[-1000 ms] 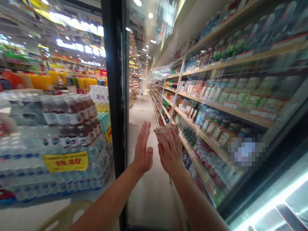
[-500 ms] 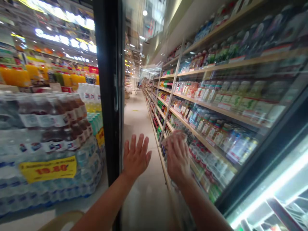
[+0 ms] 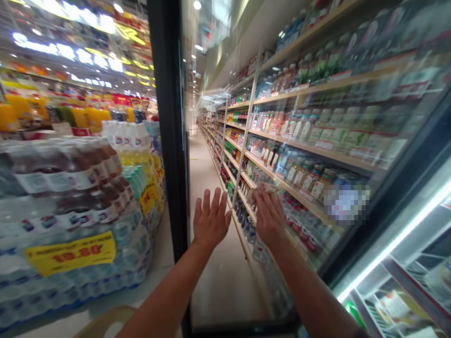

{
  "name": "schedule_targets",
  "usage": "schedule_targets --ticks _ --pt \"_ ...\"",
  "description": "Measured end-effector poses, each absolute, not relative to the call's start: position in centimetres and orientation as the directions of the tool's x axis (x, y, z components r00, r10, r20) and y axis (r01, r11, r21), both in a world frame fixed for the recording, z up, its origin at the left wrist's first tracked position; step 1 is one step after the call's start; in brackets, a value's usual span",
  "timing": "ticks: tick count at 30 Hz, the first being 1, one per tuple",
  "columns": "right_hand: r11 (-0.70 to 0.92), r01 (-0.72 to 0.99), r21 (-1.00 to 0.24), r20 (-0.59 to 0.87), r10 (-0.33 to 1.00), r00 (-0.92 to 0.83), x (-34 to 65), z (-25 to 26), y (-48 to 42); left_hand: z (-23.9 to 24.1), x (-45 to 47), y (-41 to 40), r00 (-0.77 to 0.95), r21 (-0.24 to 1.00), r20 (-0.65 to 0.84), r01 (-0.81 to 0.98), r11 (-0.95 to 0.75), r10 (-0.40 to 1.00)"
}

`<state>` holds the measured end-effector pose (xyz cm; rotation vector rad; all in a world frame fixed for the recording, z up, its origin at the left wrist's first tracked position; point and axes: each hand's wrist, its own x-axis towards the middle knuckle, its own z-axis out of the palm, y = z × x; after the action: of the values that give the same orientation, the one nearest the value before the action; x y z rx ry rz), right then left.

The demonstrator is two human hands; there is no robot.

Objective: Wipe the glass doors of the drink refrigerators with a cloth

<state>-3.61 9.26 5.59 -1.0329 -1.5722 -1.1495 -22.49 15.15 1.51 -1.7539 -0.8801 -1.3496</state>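
Note:
A black-framed glass door stands open in front of me, with drink shelves showing in its glass. My left hand lies flat against the pane near the frame, its fingers stretched out and holding nothing. Against the same glass, my right hand presses a crumpled pale cloth. Parts of the cloth stick out around the fingertips; the rest is hidden beneath the hand.
Shrink-wrapped bottle packs are stacked at the left, with a yellow price sign on them. The door's black frame post rises beside them. At lower right are a lit strip and cooler shelves.
The view has shifted, so the door frame and both hands appear farther right. My right hand is still on the cloth, and my left hand remains flat on the glass.

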Motion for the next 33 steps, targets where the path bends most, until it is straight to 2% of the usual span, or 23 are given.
schedule_targets --ticks 5,7,10,12,15,18,20,22,24,28,30,32,33 --pt "0.213 0.977 0.032 0.998 -0.054 -0.02 -2.7 10.6 10.0 1.7 -22.5 14.8 0.202 -0.139 0.977 0.851 -0.506 0.07" --pt "0.205 0.977 0.058 0.997 -0.058 -0.047 -3.9 10.3 10.2 1.6 -22.5 14.7 0.202 -0.142 0.977 0.851 -0.505 0.065" --pt "0.226 0.948 0.226 0.97 0.033 -0.239 -6.0 8.9 10.3 1.5 -22.7 14.6 0.211 -0.152 0.975 0.851 -0.503 0.063" --pt "0.234 0.937 0.26 0.959 0.049 -0.278 -6.3 9.5 10.5 1.4 -22.8 14.7 0.217 -0.155 0.974 0.848 -0.507 0.065" --pt "0.225 0.964 0.145 0.989 -0.024 -0.143 -5.3 12.2 10.8 1.2 -22.8 15.0 0.212 -0.151 0.975 0.845 -0.514 0.061" --pt "0.224 0.972 0.07 0.997 -0.024 -0.067 -5.2 12.9 10.8 1.1 -22.9 15.2 0.211 -0.153 0.976 0.844 -0.514 0.057" --pt "0.231 0.965 0.121 0.992 0.014 -0.128 -5.9 11.7 10.7 1.2 -23.0 15.3 0.219 -0.165 0.974 0.844 -0.51 0.048" --pt "0.25 0.94 0.23 0.966 0.058 -0.252 -6.0 10.8 10.6 1.2 -23.0 15.4 0.231 -0.178 0.972 0.843 -0.507 0.044" --pt "0.252 0.927 0.277 0.952 0.056 -0.3 -4.8 11.5 10.4 1.2 -23.1 15.4 0.238 -0.186 0.97 0.842 -0.506 0.04" --pt "0.183 0.978 0.099 0.992 -0.096 -0.082 0.1 15.3 10.2 1.2 -23.2 15.6 0.236 -0.178 0.97 0.841 -0.512 0.051" --pt "0.164 0.986 0.035 0.99 -0.139 -0.012 1.5 15.3 10.0 1.2 -23.1 15.6 0.232 -0.169 0.971 0.842 -0.512 0.061" --pt "0.155 0.987 0.049 0.993 -0.114 -0.031 1.7 13.8 9.7 1.2 -23.1 15.7 0.226 -0.161 0.972 0.843 -0.513 0.065" --pt "0.161 0.982 0.1 0.994 -0.069 -0.09 1.6 12.9 9.5 1.2 -23.1 15.7 0.225 -0.161 0.972 0.843 -0.513 0.066"
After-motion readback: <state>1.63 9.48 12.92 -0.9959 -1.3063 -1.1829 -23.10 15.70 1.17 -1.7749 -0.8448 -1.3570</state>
